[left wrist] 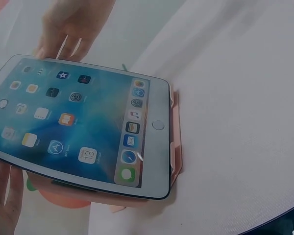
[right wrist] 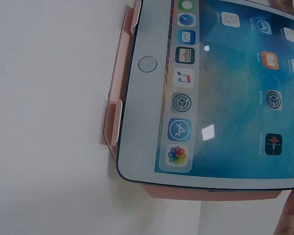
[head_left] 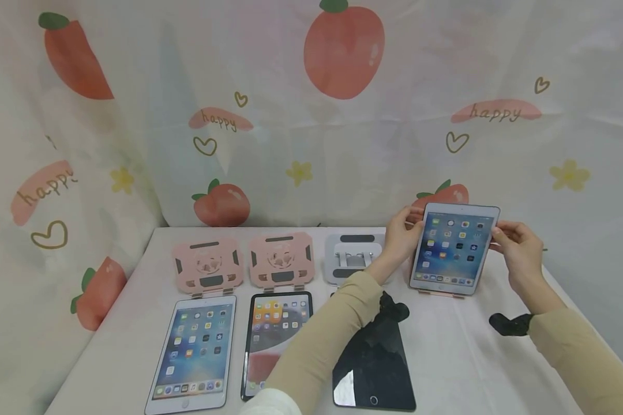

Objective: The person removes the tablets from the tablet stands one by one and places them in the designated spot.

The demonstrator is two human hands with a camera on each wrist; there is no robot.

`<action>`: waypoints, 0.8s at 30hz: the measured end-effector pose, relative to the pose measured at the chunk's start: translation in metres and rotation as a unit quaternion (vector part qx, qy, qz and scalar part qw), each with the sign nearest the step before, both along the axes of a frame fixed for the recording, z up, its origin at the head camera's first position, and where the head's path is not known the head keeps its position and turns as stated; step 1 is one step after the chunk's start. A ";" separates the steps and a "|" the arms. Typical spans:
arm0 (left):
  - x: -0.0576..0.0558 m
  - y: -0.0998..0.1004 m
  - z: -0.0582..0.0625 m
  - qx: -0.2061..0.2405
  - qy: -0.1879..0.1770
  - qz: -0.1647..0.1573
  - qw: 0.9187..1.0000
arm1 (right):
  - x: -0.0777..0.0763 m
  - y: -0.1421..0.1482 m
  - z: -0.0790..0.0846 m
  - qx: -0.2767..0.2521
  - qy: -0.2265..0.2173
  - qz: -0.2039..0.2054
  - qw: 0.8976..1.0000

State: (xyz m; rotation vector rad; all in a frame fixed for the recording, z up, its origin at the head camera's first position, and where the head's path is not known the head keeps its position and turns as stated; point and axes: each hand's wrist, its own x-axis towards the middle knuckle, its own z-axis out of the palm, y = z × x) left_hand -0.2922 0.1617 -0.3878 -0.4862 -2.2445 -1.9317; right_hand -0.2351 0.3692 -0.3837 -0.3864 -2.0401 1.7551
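Observation:
A white-framed tablet (head_left: 454,248) with a lit home screen leans upright on a pink stand, whose bottom lip (left wrist: 176,142) runs below the tablet's lower edge. My left hand (head_left: 402,233) holds the tablet's left edge near the top. On the opposite side, my right hand (head_left: 519,253) holds the right edge, thumb at the front. The right wrist view shows the lower edge of the tablet (right wrist: 142,112) sitting inside the stand's hooks (right wrist: 116,122). Most of the stand is hidden behind the tablet.
Two pink stands (head_left: 207,265) (head_left: 282,259) and a grey-white stand (head_left: 354,256) line the table's back. Before them lie a white tablet (head_left: 192,351), a black-framed tablet (head_left: 270,328) and a dark-screened tablet (head_left: 376,369), partly under my left arm. A printed cloth (head_left: 342,155) hangs behind.

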 end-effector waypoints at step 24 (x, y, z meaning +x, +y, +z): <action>0.023 -0.002 0.006 0.017 0.032 -0.040 0.999 | 0.022 0.002 0.012 -0.039 0.067 0.025 0.997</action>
